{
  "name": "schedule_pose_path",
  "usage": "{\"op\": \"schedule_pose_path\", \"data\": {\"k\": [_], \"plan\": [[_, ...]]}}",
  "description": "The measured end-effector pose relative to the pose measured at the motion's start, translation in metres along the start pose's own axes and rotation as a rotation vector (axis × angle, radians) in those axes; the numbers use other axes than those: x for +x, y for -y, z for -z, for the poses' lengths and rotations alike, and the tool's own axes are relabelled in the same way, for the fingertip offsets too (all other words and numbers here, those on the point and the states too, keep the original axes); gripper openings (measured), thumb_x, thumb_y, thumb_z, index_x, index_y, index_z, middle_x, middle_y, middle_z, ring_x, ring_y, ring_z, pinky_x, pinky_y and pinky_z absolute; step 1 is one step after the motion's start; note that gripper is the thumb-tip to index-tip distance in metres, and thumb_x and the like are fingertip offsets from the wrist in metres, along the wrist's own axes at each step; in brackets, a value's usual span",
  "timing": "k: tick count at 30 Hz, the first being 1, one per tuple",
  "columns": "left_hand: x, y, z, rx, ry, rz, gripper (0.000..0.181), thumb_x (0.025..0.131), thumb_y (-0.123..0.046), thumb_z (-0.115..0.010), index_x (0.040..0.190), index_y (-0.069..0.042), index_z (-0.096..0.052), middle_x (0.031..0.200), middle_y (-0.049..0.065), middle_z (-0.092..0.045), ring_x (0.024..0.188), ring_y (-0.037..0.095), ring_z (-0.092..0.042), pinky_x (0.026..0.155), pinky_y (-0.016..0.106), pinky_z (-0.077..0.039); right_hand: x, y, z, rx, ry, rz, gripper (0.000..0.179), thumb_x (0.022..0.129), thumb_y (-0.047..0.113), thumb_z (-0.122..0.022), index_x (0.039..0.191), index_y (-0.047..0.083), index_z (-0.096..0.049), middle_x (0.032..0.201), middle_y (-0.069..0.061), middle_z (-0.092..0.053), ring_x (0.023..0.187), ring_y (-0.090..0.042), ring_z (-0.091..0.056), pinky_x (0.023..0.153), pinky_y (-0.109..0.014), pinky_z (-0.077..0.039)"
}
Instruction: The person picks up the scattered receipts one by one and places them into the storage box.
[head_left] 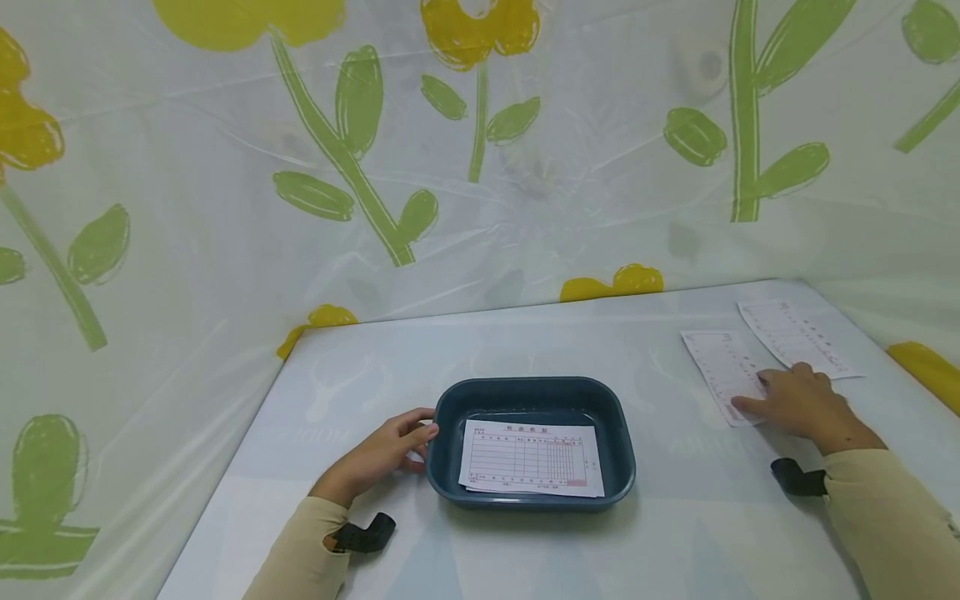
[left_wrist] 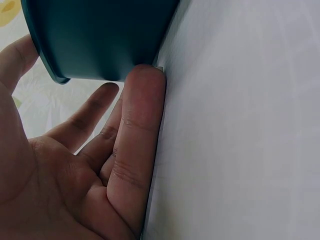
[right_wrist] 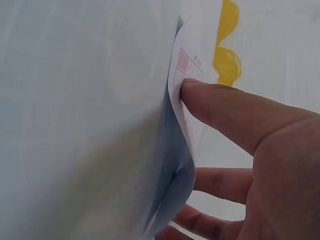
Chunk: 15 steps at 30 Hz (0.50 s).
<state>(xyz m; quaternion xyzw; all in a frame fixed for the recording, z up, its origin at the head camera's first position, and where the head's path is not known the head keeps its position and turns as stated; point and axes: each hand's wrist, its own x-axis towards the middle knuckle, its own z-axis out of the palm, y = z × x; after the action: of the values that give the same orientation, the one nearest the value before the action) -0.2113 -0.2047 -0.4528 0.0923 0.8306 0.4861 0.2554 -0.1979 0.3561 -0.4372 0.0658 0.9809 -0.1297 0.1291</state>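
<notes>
A dark blue-green rectangular basin (head_left: 626, 442) stands mid-table, with printed paper slips (head_left: 528, 458) stacked inside. At its left side is my left hand (head_left: 382, 458); in the left wrist view its thumb touches the rim and its fairly straight fingers lie by the outer wall. On the right, my right hand (head_left: 810, 408) is over a receipt slip (head_left: 712, 358). The right wrist view shows the thumb pressing the slip's printed face (right_wrist: 181, 65), the paper bulging up against the other fingers. Just beyond that hand lies another slip (head_left: 787, 329).
The table (head_left: 465, 554) has a pale covering and ends at a back edge against a hanging sheet (head_left: 525, 242) with flower prints. A black wrist strap piece (head_left: 367, 533) sticks out from the left sleeve, and a similar one (head_left: 797, 477) from the right.
</notes>
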Motion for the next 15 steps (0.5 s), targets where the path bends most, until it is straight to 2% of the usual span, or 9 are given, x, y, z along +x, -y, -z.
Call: {"op": "schedule_pose_path", "data": {"k": [8,15], "plan": [[0.0001,-0.0013,0.0,-0.013,0.0,0.006,0.064,0.102,-0.046,-0.052,0.15,-0.007,-0.039,0.114,0.012,-0.064,0.093,0.017,-0.062,0.088,0.04,-0.059,0.0044,-0.0001,-0.002,0.018,-0.018,0.024,0.091,0.085,0.049,-0.073,0.135,-0.02,-0.042,0.117,-0.046,-0.038,0.099,-0.054,-0.04,0.079,-0.068,-0.044],[0.0001,-0.0009,0.0001,-0.018,0.0,0.003,0.063,0.101,-0.045,-0.053,0.149,-0.007,-0.04,0.119,0.013,-0.063,0.093,0.017,-0.062,0.087,0.04,-0.059,0.0034,0.0052,-0.0027,-0.002,-0.069,0.084,0.074,0.087,0.032,-0.074,0.134,-0.018,-0.047,0.125,-0.047,-0.044,0.105,-0.06,-0.047,0.088,-0.071,-0.044]]}}
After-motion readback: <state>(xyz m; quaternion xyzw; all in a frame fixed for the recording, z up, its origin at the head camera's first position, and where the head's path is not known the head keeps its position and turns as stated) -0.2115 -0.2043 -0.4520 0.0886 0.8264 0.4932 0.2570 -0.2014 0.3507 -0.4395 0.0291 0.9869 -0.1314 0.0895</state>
